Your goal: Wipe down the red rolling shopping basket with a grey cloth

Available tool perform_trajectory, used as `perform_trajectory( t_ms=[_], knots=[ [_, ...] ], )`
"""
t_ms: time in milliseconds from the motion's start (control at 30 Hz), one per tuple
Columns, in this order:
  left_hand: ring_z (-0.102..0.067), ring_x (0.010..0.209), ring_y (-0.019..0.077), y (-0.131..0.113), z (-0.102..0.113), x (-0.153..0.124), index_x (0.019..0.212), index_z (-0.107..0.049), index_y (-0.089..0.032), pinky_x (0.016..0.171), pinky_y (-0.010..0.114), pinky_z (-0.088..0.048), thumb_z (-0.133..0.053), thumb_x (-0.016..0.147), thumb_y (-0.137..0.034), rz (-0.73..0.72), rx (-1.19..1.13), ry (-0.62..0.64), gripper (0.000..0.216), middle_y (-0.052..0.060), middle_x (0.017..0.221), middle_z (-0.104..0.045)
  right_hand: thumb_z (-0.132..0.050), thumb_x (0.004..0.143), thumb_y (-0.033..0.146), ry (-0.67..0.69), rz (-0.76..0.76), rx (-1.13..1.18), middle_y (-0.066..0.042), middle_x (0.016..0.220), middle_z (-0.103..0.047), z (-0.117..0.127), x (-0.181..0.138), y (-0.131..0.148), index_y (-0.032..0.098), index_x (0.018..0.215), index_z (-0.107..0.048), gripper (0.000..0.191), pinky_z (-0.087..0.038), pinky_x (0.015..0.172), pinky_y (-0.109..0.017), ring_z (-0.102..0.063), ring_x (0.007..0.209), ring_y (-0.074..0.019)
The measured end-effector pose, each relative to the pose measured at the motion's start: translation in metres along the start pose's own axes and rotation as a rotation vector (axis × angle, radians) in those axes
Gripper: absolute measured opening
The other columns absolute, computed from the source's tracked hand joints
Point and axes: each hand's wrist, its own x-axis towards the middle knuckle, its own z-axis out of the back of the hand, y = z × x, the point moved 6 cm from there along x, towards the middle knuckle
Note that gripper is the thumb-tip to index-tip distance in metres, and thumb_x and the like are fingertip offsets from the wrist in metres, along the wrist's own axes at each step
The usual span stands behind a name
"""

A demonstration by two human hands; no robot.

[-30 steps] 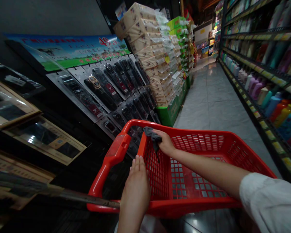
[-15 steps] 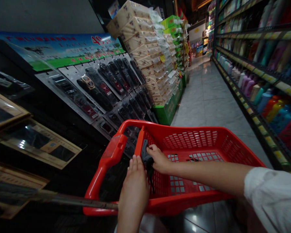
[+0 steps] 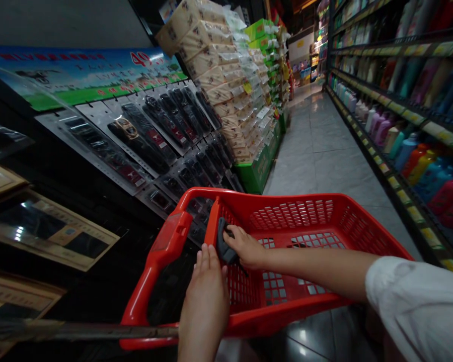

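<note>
A red plastic shopping cart (image 3: pixel 287 198) with perforated walls stands in front of me. Across its near-left end, my left hand (image 3: pixel 207 284) lies with straight fingers resting on the red end panel (image 3: pixel 212 226). My right hand (image 3: pixel 245 246) reaches over the basket from the right, its fingers closed on a dark grey cloth (image 3: pixel 224 246). That cloth lies bunched against the inner side of the end panel, and part of it is hidden by the fingers.
Packaged belts (image 3: pixel 136 146) hang on a rack at left, under a printed banner (image 3: pixel 86 75). Stacked paper packs (image 3: pixel 215 75) stand on a green base (image 3: pixel 254 173). Shelves of bottles (image 3: pixel 415 151) line the right side, and a tiled aisle (image 3: pixel 309 136) runs between.
The grey cloth and my right hand have shifted slightly along the panel's inner side. The view has moved a little, so the racks and shelves sit further left.
</note>
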Motion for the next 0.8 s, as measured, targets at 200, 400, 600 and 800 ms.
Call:
perform_trajectory(
  t_ms=[200,400,600,800],
  knots=[
    [-0.039,0.138,0.0309,0.001,0.0,0.001,0.143,-0.039,0.004,0.11,0.043,-0.043,-0.027,0.095,-0.017,-0.01,0.014,0.002,0.053,0.023,0.148,-0.04,-0.049,0.069,-0.004,-0.163,-0.258,0.048,-0.01,0.134,-0.04,0.016,0.05,-0.04,0.029,0.147,-0.034,0.086,-0.044,0.1,-0.039,-0.043,0.12,-0.023],
    [-0.04,0.138,0.0298,0.004,-0.004,0.001,0.143,-0.04,0.002,0.11,0.041,-0.044,-0.026,0.095,-0.017,-0.006,0.036,0.002,0.053,0.021,0.148,-0.041,-0.049,0.066,-0.006,-0.147,-0.231,0.14,-0.008,0.132,-0.046,-0.016,0.03,-0.081,0.028,0.144,-0.043,0.085,-0.041,0.102,-0.034,-0.05,0.115,-0.0214],
    [-0.041,0.138,0.0294,0.006,-0.006,0.001,0.143,-0.04,0.0,0.109,0.043,-0.045,-0.028,0.095,-0.019,-0.003,-0.005,-0.034,0.053,0.022,0.148,-0.041,-0.048,0.068,-0.006,-0.21,-0.247,0.366,-0.003,0.118,-0.054,-0.011,0.032,-0.091,0.033,0.141,-0.049,0.082,-0.043,0.097,-0.028,-0.056,0.108,-0.0171],
    [-0.041,0.137,0.03,0.003,-0.003,0.002,0.142,-0.043,0.0,0.109,0.043,-0.045,-0.03,0.096,-0.021,-0.013,0.018,0.003,0.052,0.021,0.147,-0.043,-0.05,0.082,0.007,-0.294,-0.062,0.512,-0.001,0.122,-0.056,0.008,0.049,-0.093,0.03,0.133,-0.057,0.057,-0.039,0.102,-0.029,-0.054,0.113,-0.0152]
  ],
)
